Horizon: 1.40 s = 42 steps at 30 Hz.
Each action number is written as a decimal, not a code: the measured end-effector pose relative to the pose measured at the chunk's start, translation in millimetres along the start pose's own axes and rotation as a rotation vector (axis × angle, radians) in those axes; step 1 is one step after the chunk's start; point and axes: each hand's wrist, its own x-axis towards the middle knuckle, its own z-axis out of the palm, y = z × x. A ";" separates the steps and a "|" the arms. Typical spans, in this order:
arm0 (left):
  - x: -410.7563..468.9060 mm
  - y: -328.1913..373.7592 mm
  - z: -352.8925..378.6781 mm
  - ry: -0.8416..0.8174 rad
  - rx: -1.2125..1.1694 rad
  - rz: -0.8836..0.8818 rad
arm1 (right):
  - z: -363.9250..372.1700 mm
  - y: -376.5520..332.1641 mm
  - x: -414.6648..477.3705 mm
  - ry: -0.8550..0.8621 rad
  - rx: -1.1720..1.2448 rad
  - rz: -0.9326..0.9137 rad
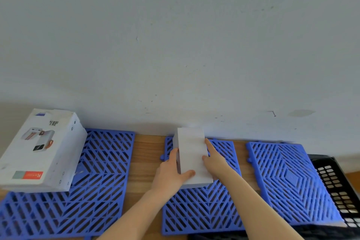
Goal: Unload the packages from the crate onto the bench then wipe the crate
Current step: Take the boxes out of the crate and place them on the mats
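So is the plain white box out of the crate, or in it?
Out. The white box lies on the middle blue mat, held by the left hand and right hand; the black crate sits apart, far right.

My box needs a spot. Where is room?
The right mat, between the white box and the crate, is bare. So is the left mat in front of the big box. Crowded: the middle mat, where left hand and right hand hold the white box.
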 end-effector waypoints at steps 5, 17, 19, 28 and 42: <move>-3.5 0.0 -2.1 0.003 0.098 0.021 | -3.8 -0.2 -6.3 -0.034 0.143 0.010; -17.2 37.3 -26.2 0.199 0.150 0.111 | -45.9 -9.1 -40.2 0.125 0.120 -0.125; -26.8 54.3 -31.0 0.259 0.159 0.163 | -59.1 -4.8 -58.9 0.165 0.141 -0.165; -110.9 163.6 1.7 0.362 0.061 0.470 | -130.4 65.2 -170.7 0.429 0.245 -0.313; -254.5 240.9 219.8 0.196 0.133 0.598 | -193.3 313.6 -309.6 0.609 0.198 -0.240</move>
